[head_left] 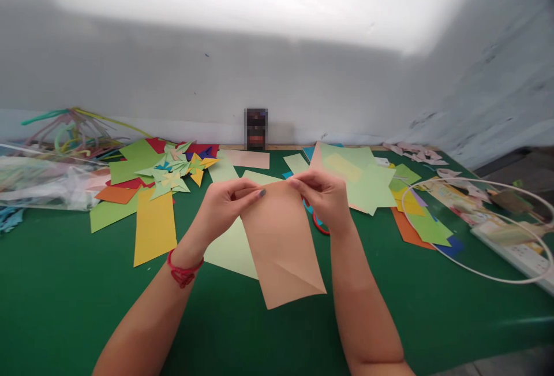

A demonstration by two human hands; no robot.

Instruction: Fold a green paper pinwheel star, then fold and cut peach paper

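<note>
A sheet of peach-orange paper hangs tilted between my hands, with a crease running across its lower right part. My left hand pinches its upper left corner between thumb and fingers. At the upper right corner, my right hand grips the same sheet. Pale green paper lies on the table behind and below it. Beside my right wrist, red-and-blue scissors handles show in part; the rest is hidden by the hand and the sheet.
Folded paper stars and a yellow sheet lie left on the green table. Pipe cleaners sit near a clear plastic bag. Light green sheets, a white hoop and a power strip are on the right.
</note>
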